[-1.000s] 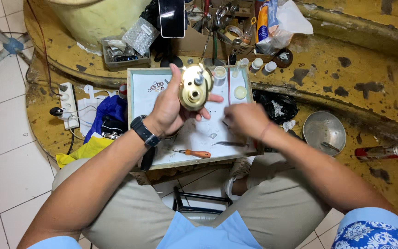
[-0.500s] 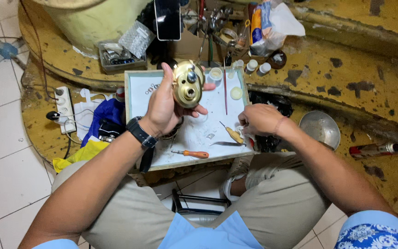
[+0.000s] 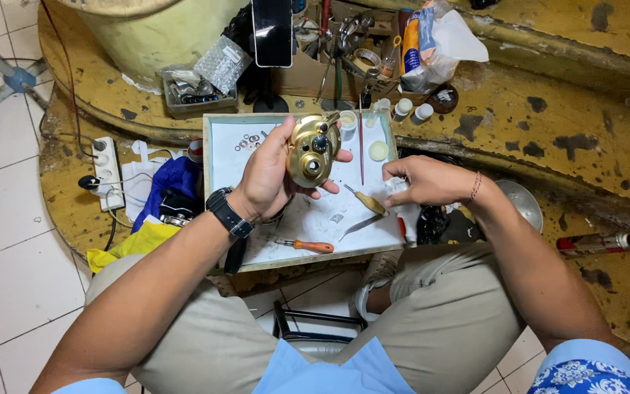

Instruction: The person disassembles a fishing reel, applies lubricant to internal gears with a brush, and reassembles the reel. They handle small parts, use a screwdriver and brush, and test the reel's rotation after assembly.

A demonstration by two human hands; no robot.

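Your left hand (image 3: 267,175) grips the gold reel (image 3: 312,149) above the tray (image 3: 213,157) — keep it level, so nothing drops out. Your right hand (image 3: 424,182) is clenched on a white rag (image 3: 400,191) (by the tray's edge); wipe before reaching back.

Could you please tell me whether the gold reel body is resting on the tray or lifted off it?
Lifted. The left hand holds the gold reel body above the tray, fingers wrapped behind it.
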